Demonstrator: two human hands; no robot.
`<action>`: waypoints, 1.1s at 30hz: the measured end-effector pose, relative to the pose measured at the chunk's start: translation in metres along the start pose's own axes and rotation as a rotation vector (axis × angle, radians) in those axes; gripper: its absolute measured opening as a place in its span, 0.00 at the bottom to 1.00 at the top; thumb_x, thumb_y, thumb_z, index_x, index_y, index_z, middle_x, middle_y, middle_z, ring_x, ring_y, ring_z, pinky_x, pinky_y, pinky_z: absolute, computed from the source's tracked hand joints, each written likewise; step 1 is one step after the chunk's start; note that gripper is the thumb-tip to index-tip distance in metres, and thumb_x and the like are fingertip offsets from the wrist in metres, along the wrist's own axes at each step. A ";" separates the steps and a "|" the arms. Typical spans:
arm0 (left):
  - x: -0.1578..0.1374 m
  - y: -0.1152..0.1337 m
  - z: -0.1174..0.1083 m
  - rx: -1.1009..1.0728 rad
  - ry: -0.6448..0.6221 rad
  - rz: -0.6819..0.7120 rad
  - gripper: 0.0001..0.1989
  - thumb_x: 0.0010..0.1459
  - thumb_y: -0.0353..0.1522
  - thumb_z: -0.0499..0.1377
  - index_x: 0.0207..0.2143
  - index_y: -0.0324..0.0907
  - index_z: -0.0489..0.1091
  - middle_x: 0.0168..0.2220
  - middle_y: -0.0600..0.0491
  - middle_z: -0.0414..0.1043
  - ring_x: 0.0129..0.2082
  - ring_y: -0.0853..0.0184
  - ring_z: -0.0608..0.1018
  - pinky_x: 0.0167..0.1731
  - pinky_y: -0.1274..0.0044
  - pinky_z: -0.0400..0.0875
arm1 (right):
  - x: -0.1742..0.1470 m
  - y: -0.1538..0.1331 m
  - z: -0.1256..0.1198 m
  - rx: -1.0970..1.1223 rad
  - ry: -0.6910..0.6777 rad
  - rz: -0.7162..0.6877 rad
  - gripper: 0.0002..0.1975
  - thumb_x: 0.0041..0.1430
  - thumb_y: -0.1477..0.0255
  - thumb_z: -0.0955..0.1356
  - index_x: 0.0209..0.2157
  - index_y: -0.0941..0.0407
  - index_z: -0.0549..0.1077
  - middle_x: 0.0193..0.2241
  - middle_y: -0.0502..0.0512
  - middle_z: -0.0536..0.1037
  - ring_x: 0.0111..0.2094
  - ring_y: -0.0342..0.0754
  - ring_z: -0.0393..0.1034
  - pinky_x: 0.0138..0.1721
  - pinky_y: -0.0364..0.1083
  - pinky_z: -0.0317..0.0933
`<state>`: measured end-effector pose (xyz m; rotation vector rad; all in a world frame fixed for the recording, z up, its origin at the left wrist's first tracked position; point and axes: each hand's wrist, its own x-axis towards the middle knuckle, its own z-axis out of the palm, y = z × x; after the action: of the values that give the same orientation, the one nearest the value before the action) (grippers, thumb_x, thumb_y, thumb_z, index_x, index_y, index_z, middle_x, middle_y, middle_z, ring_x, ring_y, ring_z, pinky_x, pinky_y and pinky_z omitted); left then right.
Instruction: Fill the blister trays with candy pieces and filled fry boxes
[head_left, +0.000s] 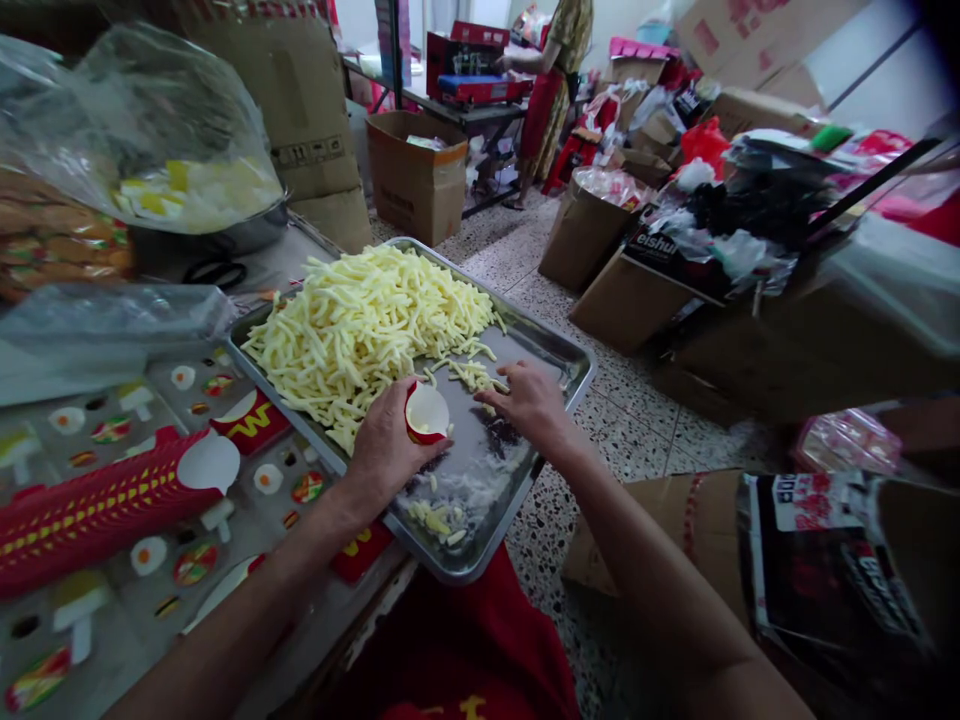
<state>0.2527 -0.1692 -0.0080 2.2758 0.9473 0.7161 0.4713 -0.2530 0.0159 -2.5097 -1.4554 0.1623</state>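
My left hand [384, 445] is wrapped round a small red fry carton [428, 410] with a white inside, its mouth tilted toward me. Pale yellow fry-shaped sticks [367, 320] form a big heap on the metal tray [536, 352]. My right hand [536, 408] reaches over the tray with fingers stretched apart, its fingertips at a small loose bunch of sticks [472, 376]. Short broken bits [439, 520] and pale crumbs lie in the tray's near corner. To the left lies a long nested stack of red cartons [112, 500], beside a single red carton [253, 422].
A clear bag with yellow and white pieces [199, 190] sits in a bowl at the left back, near black scissors [214, 272]. Cardboard boxes [416, 175] stand on the speckled floor [622, 430]. A person [555, 90] stands by a red machine [476, 75] behind.
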 end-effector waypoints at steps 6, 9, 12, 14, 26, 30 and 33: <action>-0.002 -0.003 -0.002 0.028 -0.007 0.016 0.40 0.41 0.36 0.75 0.55 0.44 0.62 0.53 0.48 0.73 0.53 0.55 0.76 0.56 0.66 0.70 | 0.006 -0.012 0.018 -0.138 -0.043 0.054 0.13 0.65 0.63 0.69 0.37 0.57 0.82 0.39 0.62 0.81 0.37 0.52 0.74 0.35 0.46 0.58; -0.001 -0.002 -0.002 0.051 -0.021 0.020 0.40 0.42 0.36 0.75 0.56 0.44 0.62 0.53 0.47 0.72 0.54 0.55 0.75 0.56 0.66 0.69 | 0.013 -0.007 0.021 -0.093 -0.002 0.071 0.09 0.60 0.67 0.70 0.35 0.55 0.82 0.35 0.60 0.82 0.35 0.51 0.74 0.33 0.46 0.56; 0.000 0.005 -0.003 0.133 -0.083 0.010 0.40 0.43 0.35 0.74 0.57 0.43 0.62 0.53 0.46 0.73 0.53 0.54 0.76 0.54 0.65 0.70 | 0.013 0.004 0.017 0.003 0.019 0.103 0.07 0.51 0.69 0.74 0.33 0.56 0.83 0.29 0.58 0.81 0.32 0.51 0.73 0.31 0.45 0.55; 0.001 0.013 -0.003 0.226 -0.152 0.000 0.39 0.42 0.35 0.74 0.56 0.41 0.63 0.53 0.44 0.74 0.52 0.51 0.76 0.52 0.64 0.71 | 0.006 0.009 0.012 0.141 0.066 0.135 0.05 0.48 0.71 0.75 0.29 0.57 0.82 0.24 0.54 0.79 0.28 0.48 0.71 0.29 0.44 0.54; -0.011 0.058 0.040 0.097 -0.199 -0.166 0.24 0.51 0.38 0.67 0.48 0.44 0.63 0.43 0.48 0.76 0.44 0.55 0.79 0.39 0.69 0.71 | -0.059 -0.039 0.007 0.290 0.178 0.015 0.04 0.55 0.74 0.70 0.27 0.56 0.78 0.28 0.55 0.80 0.30 0.48 0.72 0.32 0.44 0.57; -0.013 0.052 0.042 0.313 -0.096 0.027 0.16 0.56 0.30 0.62 0.46 0.44 0.64 0.45 0.46 0.73 0.47 0.54 0.75 0.46 0.67 0.70 | -0.062 -0.036 -0.012 0.051 -0.147 -0.170 0.10 0.60 0.77 0.66 0.30 0.57 0.80 0.31 0.59 0.80 0.32 0.50 0.72 0.33 0.45 0.56; -0.012 0.049 0.040 0.345 -0.028 0.115 0.15 0.56 0.27 0.60 0.46 0.43 0.63 0.44 0.46 0.72 0.47 0.55 0.74 0.48 0.66 0.69 | -0.061 -0.036 -0.020 0.191 -0.138 -0.279 0.12 0.62 0.79 0.65 0.38 0.56 0.81 0.37 0.58 0.80 0.35 0.48 0.72 0.35 0.44 0.58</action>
<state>0.2936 -0.2181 -0.0059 2.6513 0.9960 0.6034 0.4151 -0.2921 0.0431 -2.1570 -1.7360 0.4101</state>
